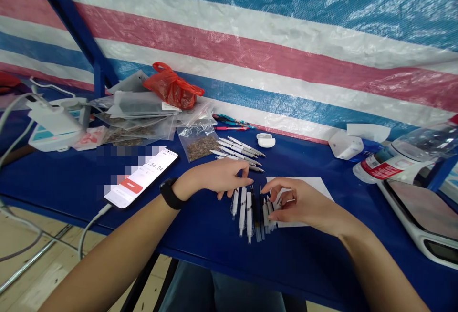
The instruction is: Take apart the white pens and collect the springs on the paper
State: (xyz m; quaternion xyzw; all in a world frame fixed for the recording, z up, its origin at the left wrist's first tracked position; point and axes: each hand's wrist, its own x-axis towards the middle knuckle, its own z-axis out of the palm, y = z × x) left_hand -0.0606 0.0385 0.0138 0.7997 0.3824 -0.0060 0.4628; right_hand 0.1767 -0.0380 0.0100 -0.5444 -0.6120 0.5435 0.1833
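My left hand (220,177), with a black band on its wrist, rests palm down on the blue table (214,235), fingers stretched over the top ends of several white pen parts (250,209) lying side by side. My right hand (298,202) lies beside them on the right, its fingers curled round the right end of that row, over a white paper sheet (315,185). A second group of assembled white pens (239,152) lies just beyond my left hand.
A phone (143,176) with a timer lies at the left on a cable. Clear bags of small parts (198,142), a red bag (171,88), a white earbud case (265,140), a plastic bottle (404,157) and a white scale (422,216) surround the work spot. A striped tarp hangs behind.
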